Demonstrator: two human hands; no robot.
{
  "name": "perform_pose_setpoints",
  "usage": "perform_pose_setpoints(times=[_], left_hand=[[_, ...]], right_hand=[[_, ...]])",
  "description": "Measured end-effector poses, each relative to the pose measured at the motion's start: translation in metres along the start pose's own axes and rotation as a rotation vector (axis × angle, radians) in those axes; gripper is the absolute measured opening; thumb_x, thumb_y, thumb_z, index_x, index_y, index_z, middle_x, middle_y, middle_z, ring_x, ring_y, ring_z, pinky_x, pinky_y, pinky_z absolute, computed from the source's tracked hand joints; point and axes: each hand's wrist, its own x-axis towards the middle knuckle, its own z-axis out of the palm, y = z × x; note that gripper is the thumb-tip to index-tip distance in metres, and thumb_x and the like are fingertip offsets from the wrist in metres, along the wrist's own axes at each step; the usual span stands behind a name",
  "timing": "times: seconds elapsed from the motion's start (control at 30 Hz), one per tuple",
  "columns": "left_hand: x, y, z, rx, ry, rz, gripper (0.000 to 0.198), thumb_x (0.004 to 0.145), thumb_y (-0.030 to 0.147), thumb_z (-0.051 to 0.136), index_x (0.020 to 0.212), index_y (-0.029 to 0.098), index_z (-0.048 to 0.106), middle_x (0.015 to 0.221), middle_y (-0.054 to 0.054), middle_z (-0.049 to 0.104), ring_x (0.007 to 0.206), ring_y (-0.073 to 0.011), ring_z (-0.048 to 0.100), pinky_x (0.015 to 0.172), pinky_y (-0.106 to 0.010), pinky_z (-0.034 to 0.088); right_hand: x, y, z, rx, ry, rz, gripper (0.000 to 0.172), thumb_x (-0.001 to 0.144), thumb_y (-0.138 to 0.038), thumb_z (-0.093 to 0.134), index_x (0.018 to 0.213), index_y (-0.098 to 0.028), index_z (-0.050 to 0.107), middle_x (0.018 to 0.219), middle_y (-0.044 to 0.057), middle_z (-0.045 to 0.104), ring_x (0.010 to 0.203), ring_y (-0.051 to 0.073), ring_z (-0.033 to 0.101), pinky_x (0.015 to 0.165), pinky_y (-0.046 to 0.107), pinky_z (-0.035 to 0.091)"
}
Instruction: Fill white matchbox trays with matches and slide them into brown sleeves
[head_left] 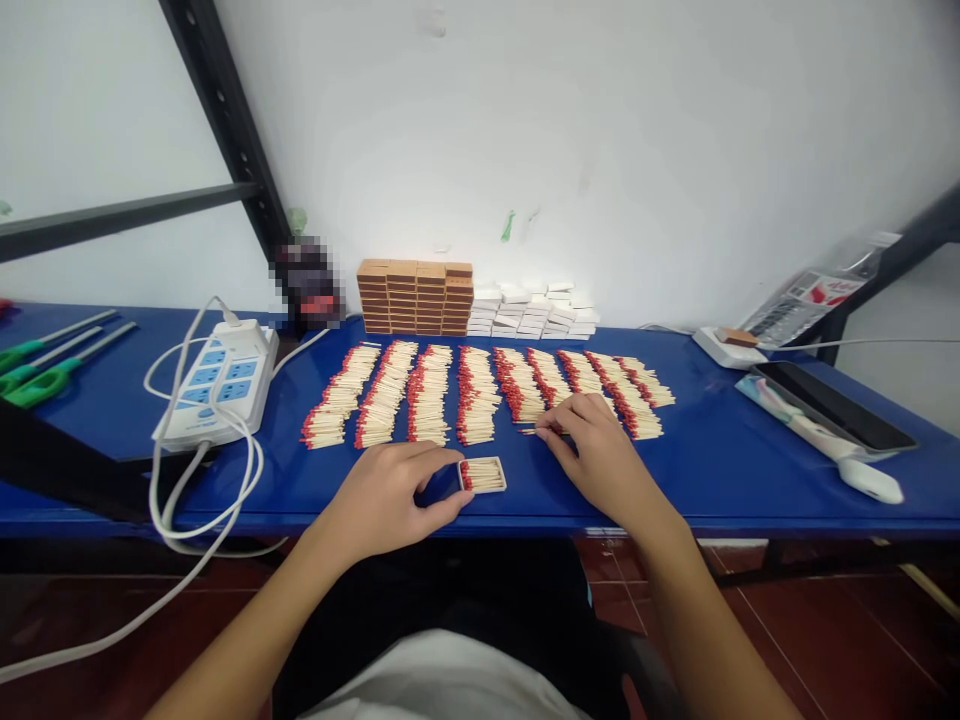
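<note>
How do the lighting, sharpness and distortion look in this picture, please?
Head view: the plain white wall is brightly lit, while the dark red tiled floor falls into shade. Head view: the red-tipped wooden matches look fairly sharp. Head view: pixelation obscures a dark object beside the slanting black metal post, whose lean hints at wide-angle distortion.

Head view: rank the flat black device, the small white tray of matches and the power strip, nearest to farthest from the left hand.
From the left hand:
1. White tray, right at its fingertips.
2. Power strip, off to its left.
3. Flat black device, far right.
</note>
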Motion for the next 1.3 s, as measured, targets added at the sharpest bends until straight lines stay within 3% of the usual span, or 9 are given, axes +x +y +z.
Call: perform_pose_setpoints(times=[0.43, 0.8, 1.07, 1.3], left_hand=[[-0.001, -0.001, 0.001, -0.005, 0.004, 0.0, 0.03, 0.099, 0.041, 0.075, 0.121, 0.021, 0.078, 0.077, 0.001, 0.069, 0.064, -0.0147, 0.062, 0.064, -0.028, 0.043], [-0.001, -0.001, 0.001, 0.005, 0.008, 0.007, 0.03, 0.099, 0.041, 0.075, 0.121, 0.021, 0.078, 0.076, 0.001, 0.068, 0.065, -0.015, 0.063, 0.064, -0.029, 0.044], [0.0, -0.002, 0.0, -0.006, 0.007, 0.007, 0.029, 0.099, 0.041, 0.074, 0.121, 0.022, 0.078, 0.075, 0.001, 0.068, 0.064, -0.0152, 0.062, 0.064, -0.029, 0.042], [0.0, -0.001, 0.0, -0.005, 0.005, 0.0, 0.03, 0.099, 0.042, 0.074, 0.121, 0.022, 0.078, 0.077, 0.001, 0.069, 0.065, -0.0153, 0.063, 0.063, -0.029, 0.044]], right_hand=[[-0.007, 0.005, -0.011, -0.011, -0.066, 0.06, 0.01, 0.108, -0.027, 0.058, 0.099, -0.024, 0.062, 0.102, 0.009, 0.066, 0.1, 0.03, 0.058, 0.093, 0.047, 0.049], [-0.006, 0.006, -0.006, -0.02, -0.066, 0.034, 0.017, 0.11, -0.025, 0.055, 0.093, -0.024, 0.057, 0.096, 0.008, 0.064, 0.095, 0.029, 0.057, 0.091, 0.047, 0.047], [-0.005, 0.0, -0.007, -0.014, -0.05, 0.062, 0.007, 0.109, -0.025, 0.058, 0.102, -0.023, 0.059, 0.104, 0.009, 0.065, 0.103, 0.03, 0.056, 0.094, 0.047, 0.048], [-0.005, 0.001, -0.003, -0.03, -0.071, 0.048, 0.015, 0.11, -0.024, 0.052, 0.097, -0.024, 0.058, 0.102, 0.009, 0.065, 0.098, 0.029, 0.055, 0.092, 0.047, 0.048]])
